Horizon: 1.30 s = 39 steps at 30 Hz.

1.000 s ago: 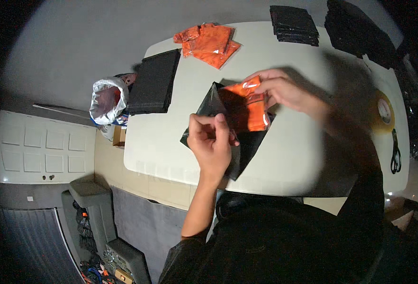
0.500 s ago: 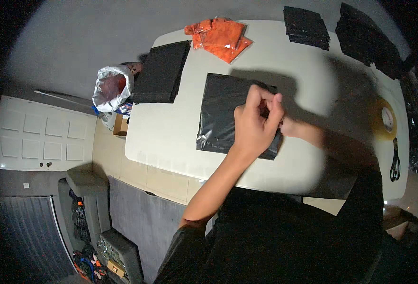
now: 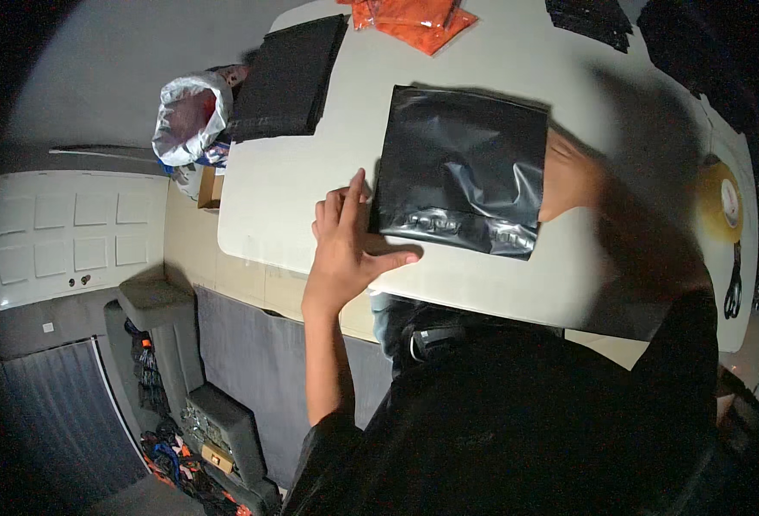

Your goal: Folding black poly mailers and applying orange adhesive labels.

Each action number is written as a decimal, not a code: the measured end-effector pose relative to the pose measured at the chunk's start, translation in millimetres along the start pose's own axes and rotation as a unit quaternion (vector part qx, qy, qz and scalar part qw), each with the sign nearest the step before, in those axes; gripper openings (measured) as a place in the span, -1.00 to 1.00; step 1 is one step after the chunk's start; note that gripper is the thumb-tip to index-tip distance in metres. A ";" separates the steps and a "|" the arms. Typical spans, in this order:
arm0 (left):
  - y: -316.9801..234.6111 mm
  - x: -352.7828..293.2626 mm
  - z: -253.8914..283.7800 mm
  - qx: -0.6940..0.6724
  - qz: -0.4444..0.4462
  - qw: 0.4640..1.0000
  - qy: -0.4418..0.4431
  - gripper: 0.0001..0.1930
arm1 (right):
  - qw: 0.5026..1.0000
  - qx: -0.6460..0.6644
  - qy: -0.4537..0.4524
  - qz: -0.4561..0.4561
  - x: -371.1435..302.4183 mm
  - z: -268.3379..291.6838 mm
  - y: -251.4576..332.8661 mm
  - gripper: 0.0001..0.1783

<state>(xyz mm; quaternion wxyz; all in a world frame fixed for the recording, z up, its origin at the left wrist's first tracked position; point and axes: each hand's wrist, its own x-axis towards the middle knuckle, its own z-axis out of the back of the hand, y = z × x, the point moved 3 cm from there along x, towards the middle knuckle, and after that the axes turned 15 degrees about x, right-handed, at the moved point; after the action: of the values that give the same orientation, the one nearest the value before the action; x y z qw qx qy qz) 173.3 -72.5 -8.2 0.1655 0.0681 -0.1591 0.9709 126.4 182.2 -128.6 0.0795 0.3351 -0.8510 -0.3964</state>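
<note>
A glossy black plastic mailing bag (image 3: 461, 159) is in front of me over the white table, creased across its lower right part. My left hand (image 3: 345, 245) is just off the bag's lower left corner, with index finger and thumb stretched apart and nothing in it. At the bag's right edge is my right hand (image 3: 568, 176); the bag covers its fingers, so their grip is hidden.
A black stack (image 3: 289, 82) lies at the table's left. Orange packets in clear plastic (image 3: 427, 26) are at the back, more black bags (image 3: 593, 21) at the far right. A tape roll (image 3: 728, 202) and black scissors (image 3: 733, 292) lie right. A lined bin (image 3: 192, 116) stands left.
My left hand has moved off the bag to the left, and its closed fingers have spread. The right hand has shifted to the bag's right edge. The view has tipped toward the near side.
</note>
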 end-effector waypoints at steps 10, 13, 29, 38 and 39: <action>-14.8 8.9 -12.9 0.017 0.004 1.000 0.008 0.16 | 0.997 -0.075 -0.024 0.017 -4.6 13.8 4.5 -0.62; -18.0 11.4 -12.0 0.024 -0.004 1.000 -0.006 0.18 | 0.995 -0.094 -0.025 0.021 -3.1 17.2 2.5 -0.61; -26.3 18.6 -12.7 0.071 0.001 0.997 -0.008 0.25 | 0.980 -0.184 0.011 0.080 14.0 21.4 14.9 -0.60; -111.7 -6.0 -14.9 0.051 -0.256 0.957 -0.128 -0.72 | 0.964 -0.225 0.007 0.141 -3.6 19.5 18.3 -0.59; -109.8 -2.5 -16.1 0.053 -0.258 0.956 -0.130 -0.72 | 0.962 -0.231 0.009 0.148 -3.5 18.5 20.2 -0.59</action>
<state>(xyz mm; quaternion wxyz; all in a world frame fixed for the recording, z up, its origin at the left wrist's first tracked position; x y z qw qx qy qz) 212.0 30.3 7.7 0.3844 0.2408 -0.1043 0.8851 111.4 205.2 -125.9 0.2203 0.1815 -0.7755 -0.5632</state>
